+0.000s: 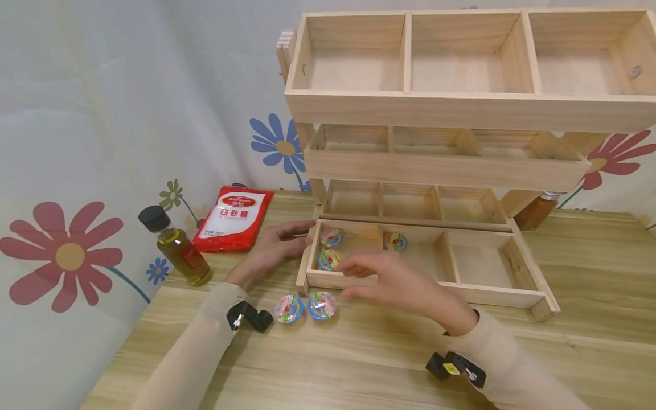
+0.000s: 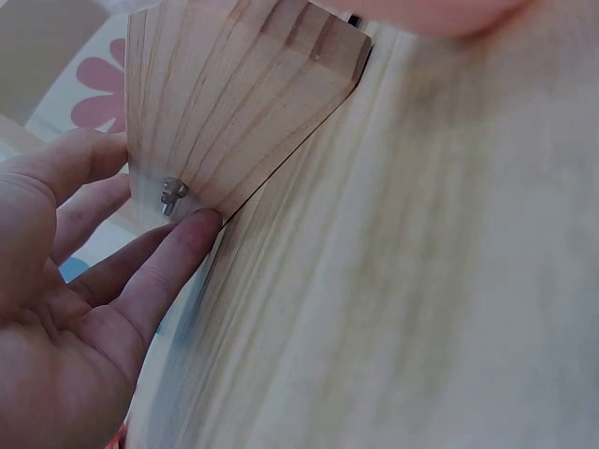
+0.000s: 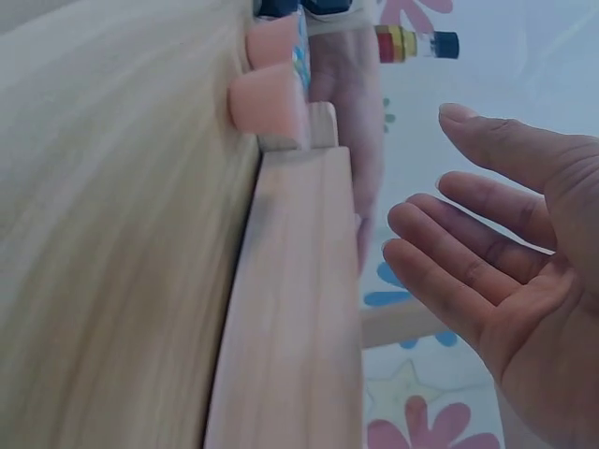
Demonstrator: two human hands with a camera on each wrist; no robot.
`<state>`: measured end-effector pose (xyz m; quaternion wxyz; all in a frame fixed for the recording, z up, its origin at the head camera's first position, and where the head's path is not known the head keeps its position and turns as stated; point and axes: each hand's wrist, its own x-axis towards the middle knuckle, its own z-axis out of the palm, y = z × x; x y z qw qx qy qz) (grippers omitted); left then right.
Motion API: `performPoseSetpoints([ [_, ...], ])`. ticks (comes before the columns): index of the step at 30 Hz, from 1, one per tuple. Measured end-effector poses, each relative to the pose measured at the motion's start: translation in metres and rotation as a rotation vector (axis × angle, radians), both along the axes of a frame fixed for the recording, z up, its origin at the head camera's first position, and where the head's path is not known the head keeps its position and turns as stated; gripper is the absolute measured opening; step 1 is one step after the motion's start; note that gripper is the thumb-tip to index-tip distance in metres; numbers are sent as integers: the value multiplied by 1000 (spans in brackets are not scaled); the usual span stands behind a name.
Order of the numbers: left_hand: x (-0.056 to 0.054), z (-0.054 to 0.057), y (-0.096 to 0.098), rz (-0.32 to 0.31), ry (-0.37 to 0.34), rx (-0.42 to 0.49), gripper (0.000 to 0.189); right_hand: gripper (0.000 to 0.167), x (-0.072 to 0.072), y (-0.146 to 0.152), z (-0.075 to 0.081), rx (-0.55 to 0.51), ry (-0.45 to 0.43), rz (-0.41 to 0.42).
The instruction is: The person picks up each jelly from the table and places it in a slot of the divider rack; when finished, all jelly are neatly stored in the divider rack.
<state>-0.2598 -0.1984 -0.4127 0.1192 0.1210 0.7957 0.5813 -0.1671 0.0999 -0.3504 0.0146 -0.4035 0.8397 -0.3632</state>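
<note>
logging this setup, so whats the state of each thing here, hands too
left hand: fingertips touching the rack's side
right hand: holding nothing, thumb apart from fingers
wooden rack: standing
two cups on the table: upright, lids on
three cups in the front bottom tray: lids on
oil bottle: upright, capped
sugar packet: no tear visible
jar: lidded, partly hidden

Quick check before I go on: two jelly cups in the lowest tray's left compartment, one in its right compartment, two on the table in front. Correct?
Not quite: the single cup sits in the middle compartment of the lowest tray; the head view shows it. The two cups in the left compartment and two on the table are right.
</note>
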Motion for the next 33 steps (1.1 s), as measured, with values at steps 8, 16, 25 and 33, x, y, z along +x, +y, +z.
performPoseSetpoints([
  [8,0,0,0,-5,4,-4,53,37,-4,-13,-7,8,-56,32],
  [16,0,0,2,-5,-6,41,50,40,-4,-26,-12,43,-84,45],
  [25,-1,-1,1,-7,-19,43,51,46,1,-29,-22,65,-147,56],
  [33,-2,-2,-1,-9,-23,68,51,51,2,-33,-30,104,-110,68],
])
